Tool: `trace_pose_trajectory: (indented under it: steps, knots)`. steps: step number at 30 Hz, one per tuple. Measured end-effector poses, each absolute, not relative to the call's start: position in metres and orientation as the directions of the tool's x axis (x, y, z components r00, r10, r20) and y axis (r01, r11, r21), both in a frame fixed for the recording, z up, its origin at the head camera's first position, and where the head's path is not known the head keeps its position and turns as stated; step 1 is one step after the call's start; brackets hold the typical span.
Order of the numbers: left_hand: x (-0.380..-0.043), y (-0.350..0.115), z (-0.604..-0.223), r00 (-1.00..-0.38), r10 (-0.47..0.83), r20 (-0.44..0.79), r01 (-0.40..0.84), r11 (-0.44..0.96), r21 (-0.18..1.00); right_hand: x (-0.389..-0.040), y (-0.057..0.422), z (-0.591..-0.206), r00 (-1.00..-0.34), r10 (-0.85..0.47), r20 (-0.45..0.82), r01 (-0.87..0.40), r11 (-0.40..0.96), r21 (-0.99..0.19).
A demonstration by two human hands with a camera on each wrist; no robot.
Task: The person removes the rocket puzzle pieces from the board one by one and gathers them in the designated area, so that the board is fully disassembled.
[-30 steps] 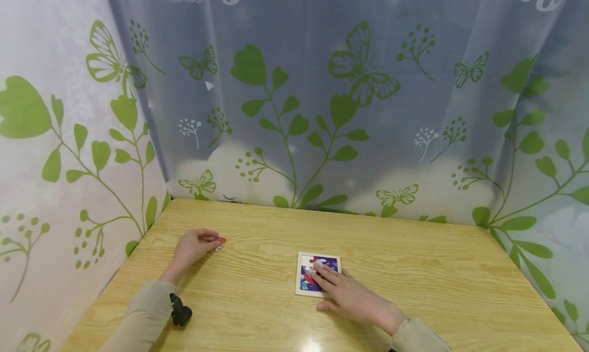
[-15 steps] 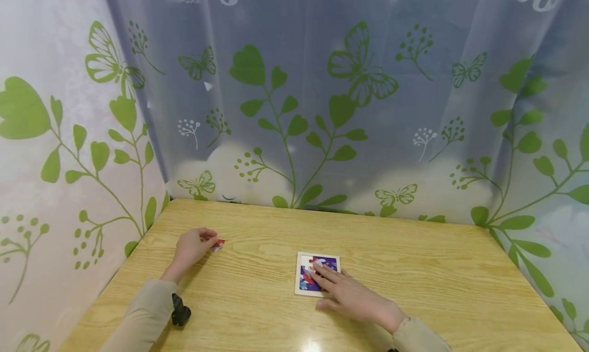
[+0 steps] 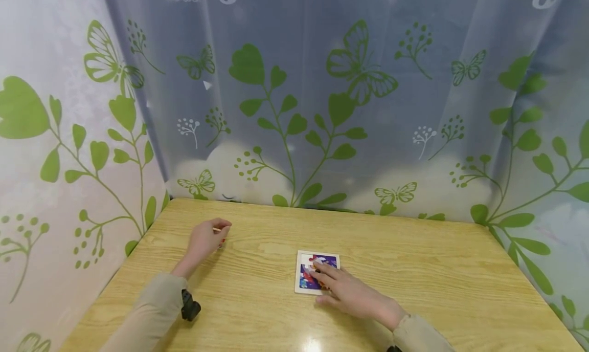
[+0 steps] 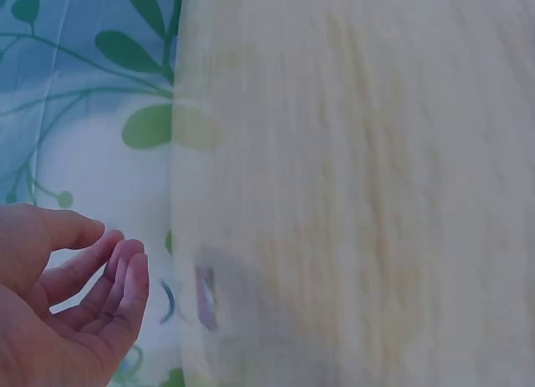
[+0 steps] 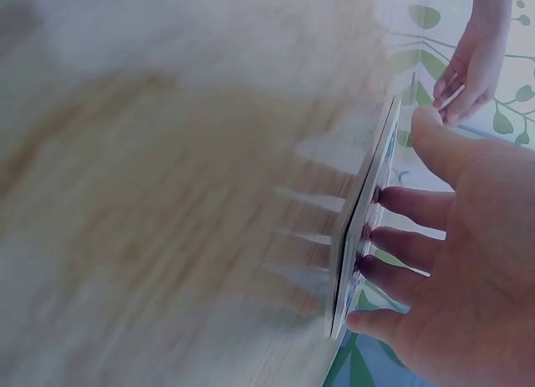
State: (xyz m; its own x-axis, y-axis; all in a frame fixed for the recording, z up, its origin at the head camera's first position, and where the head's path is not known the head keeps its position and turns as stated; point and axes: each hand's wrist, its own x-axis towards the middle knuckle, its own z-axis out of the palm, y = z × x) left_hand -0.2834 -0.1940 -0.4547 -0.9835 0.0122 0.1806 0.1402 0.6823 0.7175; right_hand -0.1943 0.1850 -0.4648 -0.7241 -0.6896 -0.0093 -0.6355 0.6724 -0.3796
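A pale yellow wood-grain bench (image 3: 414,275) fills the foreground, a bright white glare spot (image 3: 312,345) near its front edge. Behind hangs a creased blue-grey fabric backdrop (image 3: 308,70), whitening toward the bottom, printed with green leafy stems and butterflies. Pale, similarly patterned side panels (image 3: 69,152) flank it.

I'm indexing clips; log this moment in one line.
left hand: near loose piece; right hand: touching puzzle; puzzle: on table, upper-left corner white
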Motion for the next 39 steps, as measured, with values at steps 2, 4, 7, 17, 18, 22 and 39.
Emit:
trace_pose_trajectory:
  steps: [2, 4, 7, 17, 18, 22, 39]
  knots:
    - [-0.284, -0.187, -0.452, -0.980, 0.020, 0.199, 0.159, 0.682, 0.714, -0.194, 0.185, -0.465, -0.722, -0.692, -0.003, -0.641, 0.670, -0.374]
    - [-0.284, -0.179, -0.450, -0.975, 0.031, 0.222, 0.182, 0.688, 0.703, -0.194, 0.184, -0.464, -0.721, -0.693, -0.002, -0.644, 0.670, -0.370]
    - [-0.285, -0.165, -0.447, -0.970, 0.046, 0.238, 0.206, 0.676, 0.707, -0.193, 0.185, -0.463, -0.724, -0.690, -0.002, -0.642, 0.674, -0.365]
    - [-0.280, -0.121, -0.450, -0.961, 0.117, 0.251, 0.268, 0.621, 0.737, -0.185, 0.193, -0.457, -0.768, -0.640, -0.025, -0.599, 0.732, -0.323]
    - [-0.279, -0.117, -0.452, -0.960, 0.126, 0.251, 0.274, 0.618, 0.737, -0.184, 0.195, -0.457, -0.773, -0.634, -0.029, -0.594, 0.739, -0.319]
    - [-0.276, -0.103, -0.454, -0.954, 0.161, 0.251, 0.297, 0.601, 0.742, -0.182, 0.197, -0.458, -0.777, -0.629, -0.029, -0.593, 0.746, -0.304]
    - [-0.264, -0.055, -0.460, -0.909, 0.352, 0.224, 0.396, 0.560, 0.728, -0.179, 0.199, -0.461, -0.773, -0.632, -0.045, -0.603, 0.756, -0.256]
